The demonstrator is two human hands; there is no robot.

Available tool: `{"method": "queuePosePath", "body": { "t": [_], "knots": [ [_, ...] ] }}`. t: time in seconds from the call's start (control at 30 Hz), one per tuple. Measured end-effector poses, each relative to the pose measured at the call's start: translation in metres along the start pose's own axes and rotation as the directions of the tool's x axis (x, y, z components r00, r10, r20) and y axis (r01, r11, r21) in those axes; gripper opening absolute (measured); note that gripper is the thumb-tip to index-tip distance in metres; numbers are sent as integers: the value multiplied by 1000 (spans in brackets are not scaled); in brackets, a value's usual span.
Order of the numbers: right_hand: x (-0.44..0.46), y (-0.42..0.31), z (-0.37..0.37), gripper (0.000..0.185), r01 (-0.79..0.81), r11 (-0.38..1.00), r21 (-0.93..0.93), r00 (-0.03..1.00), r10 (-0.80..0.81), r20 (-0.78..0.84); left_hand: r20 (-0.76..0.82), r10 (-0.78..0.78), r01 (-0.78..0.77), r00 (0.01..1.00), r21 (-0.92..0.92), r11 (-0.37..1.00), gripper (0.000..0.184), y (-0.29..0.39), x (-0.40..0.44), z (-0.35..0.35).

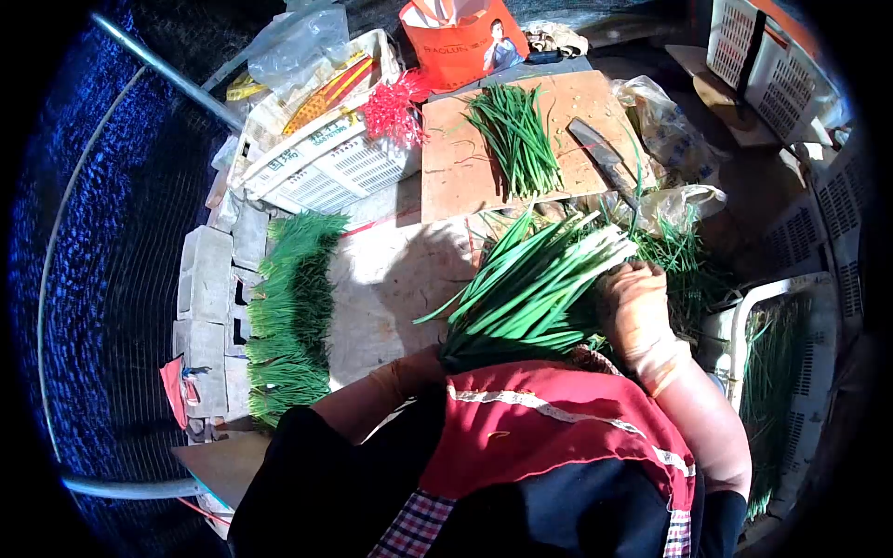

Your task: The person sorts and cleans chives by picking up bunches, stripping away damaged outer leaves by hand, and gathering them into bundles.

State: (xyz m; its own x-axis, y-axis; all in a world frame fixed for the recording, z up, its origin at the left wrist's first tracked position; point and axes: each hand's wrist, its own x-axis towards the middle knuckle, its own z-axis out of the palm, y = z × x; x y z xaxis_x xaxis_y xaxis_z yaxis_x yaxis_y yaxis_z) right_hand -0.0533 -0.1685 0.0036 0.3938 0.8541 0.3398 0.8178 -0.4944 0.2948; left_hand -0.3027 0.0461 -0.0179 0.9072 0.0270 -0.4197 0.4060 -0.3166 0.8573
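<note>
A loose bunch of long green leafy stalks (pixel 530 298) lies across my lap area, its pale ends pointing up and right. My right hand (pixel 634 302), in a tan glove, is closed at the pale ends on the right side of the bunch; its fingertips are partly hidden. My left hand is hidden behind the leaves and red apron, with only the wrist and forearm showing at the bunch's lower left. Ahead, a second bunch of green stalks (pixel 517 139) rests on a wooden board (pixel 451 181), beside a large knife (pixel 600 149).
Bundled greens (pixel 298 316) line the left side by grey blocks (pixel 205 279). A white crate (pixel 344 167) with red ties (pixel 397 110) stands at the upper left, near an orange bag (pixel 456 46). Clear plastic (pixel 665 130) and a metal-framed chair or rack (pixel 744 325) are on the right.
</note>
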Motion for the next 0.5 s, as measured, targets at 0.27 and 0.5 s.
{"method": "queuePosePath", "body": {
  "t": [0.27,0.5],
  "knots": [
    [-37,50,-21,14,-418,-350,838,727,425,540,10,-6,6,1000,3,1000,34,0,2,0],
    [-126,159,59,27,-758,648,68,561,596,574,15,-18,18,1000,0,1000,34,2,3,-1]
  ]
}}
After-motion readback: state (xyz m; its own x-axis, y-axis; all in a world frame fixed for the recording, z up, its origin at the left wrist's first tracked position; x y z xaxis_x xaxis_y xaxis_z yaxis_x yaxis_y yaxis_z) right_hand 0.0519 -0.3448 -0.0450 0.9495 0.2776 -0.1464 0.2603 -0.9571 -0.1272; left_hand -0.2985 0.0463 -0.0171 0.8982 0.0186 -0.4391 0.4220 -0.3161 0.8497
